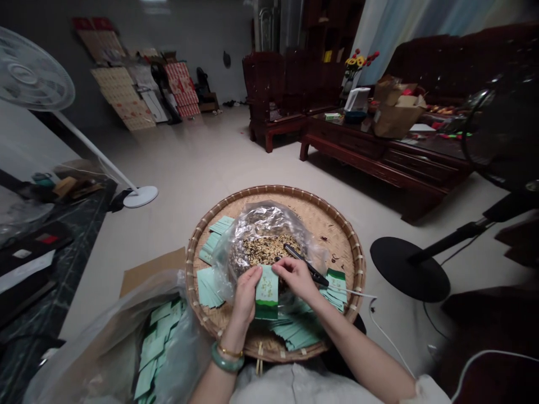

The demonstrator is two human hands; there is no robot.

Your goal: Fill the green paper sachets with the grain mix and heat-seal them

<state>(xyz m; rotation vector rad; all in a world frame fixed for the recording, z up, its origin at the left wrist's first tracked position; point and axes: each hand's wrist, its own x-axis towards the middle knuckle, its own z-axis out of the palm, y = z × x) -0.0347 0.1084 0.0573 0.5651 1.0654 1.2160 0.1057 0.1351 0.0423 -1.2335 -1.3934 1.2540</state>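
Leaning in from the side of the room, I can see the head view looking down on a single green-and-white paper packet [266,292], standing upright just above the near rim of a round woven bamboo tray [275,191]. The hands are close together, both on the packet. The left hand [247,294], with a jade bangle [227,358] on its wrist, pinches the packet's left edge. The right hand [297,278] closes over a black corded hand tool [306,265], perhaps a small sealer, though it is hard to tell, and its fingers touch the packet's upper corner. Behind them, a clear plastic bag [256,221] lies open on the tray, holding a speckled mix of dried grains [265,249]. Stacks of pale green packets [210,286] fan out around it, and more fill a large clear bag [160,336] at lower left. The step in hand looks like work on this one packet. The next move calls for a steady pinch, since the right hand is managing both tool and packet.
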